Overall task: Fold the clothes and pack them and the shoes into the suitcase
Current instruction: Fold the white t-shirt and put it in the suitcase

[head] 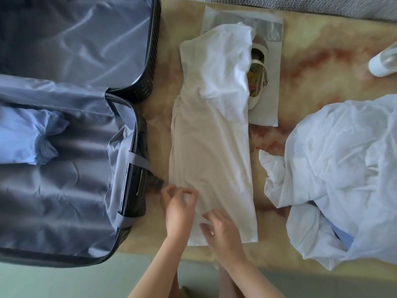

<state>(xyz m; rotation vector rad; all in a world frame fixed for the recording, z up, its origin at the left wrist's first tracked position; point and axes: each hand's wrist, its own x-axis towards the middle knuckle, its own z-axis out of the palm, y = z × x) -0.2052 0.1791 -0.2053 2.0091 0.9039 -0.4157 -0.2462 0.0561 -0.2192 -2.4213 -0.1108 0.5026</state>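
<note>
- The open suitcase (64, 147) lies at the left; its near half holds a folded light-blue garment (32, 136), its far half shows only grey lining.
- A white garment (212, 147), folded into a long strip, lies just right of the suitcase on the marbled table (311, 61).
- The left hand (179, 208) hovers at the strip's near left corner, fingers curled, gripping nothing.
- The right hand (221, 231) rests spread on its near end.
- A shoe (256, 72) lies on a flat bag (242, 20), partly under the strip's far end.
- A crumpled white pile (343, 173) lies at the right.
</note>
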